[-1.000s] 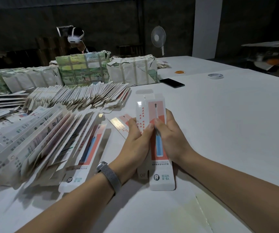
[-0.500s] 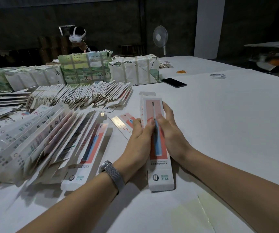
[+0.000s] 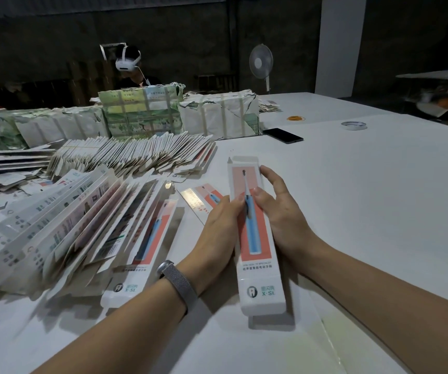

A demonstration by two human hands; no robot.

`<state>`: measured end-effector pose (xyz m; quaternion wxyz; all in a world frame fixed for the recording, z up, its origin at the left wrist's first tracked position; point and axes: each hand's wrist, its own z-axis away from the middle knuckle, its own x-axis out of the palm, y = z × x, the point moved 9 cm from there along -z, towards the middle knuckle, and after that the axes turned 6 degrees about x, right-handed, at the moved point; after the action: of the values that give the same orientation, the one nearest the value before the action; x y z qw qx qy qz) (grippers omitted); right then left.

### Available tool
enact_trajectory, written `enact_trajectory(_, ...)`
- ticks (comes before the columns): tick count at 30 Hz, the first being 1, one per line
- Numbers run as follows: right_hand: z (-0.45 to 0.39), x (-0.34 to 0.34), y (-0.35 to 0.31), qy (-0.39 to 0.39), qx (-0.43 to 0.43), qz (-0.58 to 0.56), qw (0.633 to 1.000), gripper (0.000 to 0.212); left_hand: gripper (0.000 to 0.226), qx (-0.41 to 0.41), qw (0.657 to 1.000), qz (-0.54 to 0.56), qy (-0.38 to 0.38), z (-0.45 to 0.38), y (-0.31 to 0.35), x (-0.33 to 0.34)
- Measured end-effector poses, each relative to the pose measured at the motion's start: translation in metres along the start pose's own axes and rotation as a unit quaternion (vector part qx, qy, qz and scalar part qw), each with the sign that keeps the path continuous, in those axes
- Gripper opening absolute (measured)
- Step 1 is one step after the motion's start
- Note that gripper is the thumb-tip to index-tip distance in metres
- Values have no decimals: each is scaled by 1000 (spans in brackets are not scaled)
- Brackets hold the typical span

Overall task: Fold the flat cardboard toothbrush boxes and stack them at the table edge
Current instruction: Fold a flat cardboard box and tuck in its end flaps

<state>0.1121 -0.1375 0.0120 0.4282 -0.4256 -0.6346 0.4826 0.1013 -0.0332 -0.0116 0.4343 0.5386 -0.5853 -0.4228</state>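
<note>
A long white toothbrush box [image 3: 258, 255] with a red panel and a blue toothbrush picture stands squared up on the white table [image 3: 366, 211], its far flap open. My left hand [image 3: 220, 230] grips its left side, thumb on the top face. My right hand [image 3: 282, 214] grips its right side, thumb on top and fingers along the far edge. A fanned row of folded boxes [image 3: 82, 228] leans to the left. A flat box blank [image 3: 204, 201] lies just behind my left hand.
Bundles of flat blanks [image 3: 136, 155] lie in a row further back, wrapped paper packs [image 3: 220, 117] behind them. A black phone [image 3: 283, 135], a tape roll [image 3: 353, 125] and rubber bands [image 3: 295, 118] lie on the far table. A person in a headset [image 3: 128, 62] sits opposite.
The box went from half-flat with its side panel showing to a squared tube lying face up. Both hands slid to its two long sides.
</note>
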Motion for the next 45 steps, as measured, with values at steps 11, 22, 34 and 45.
enact_trajectory(11,5,11,0,-38,15,39,998,26,50,6,996,63,69,0,3,-14)
enact_trajectory(22,3,8,7,-36,37,44,998,27,38,6,995,86,59,-3,1,-15)
enact_trajectory(34,-2,-4,10,3,61,18,998,18,36,-8,999,40,21,-2,-1,-10)
enact_trajectory(45,2,-10,10,27,78,8,997,12,64,-3,1000,16,-8,-1,-2,-3)
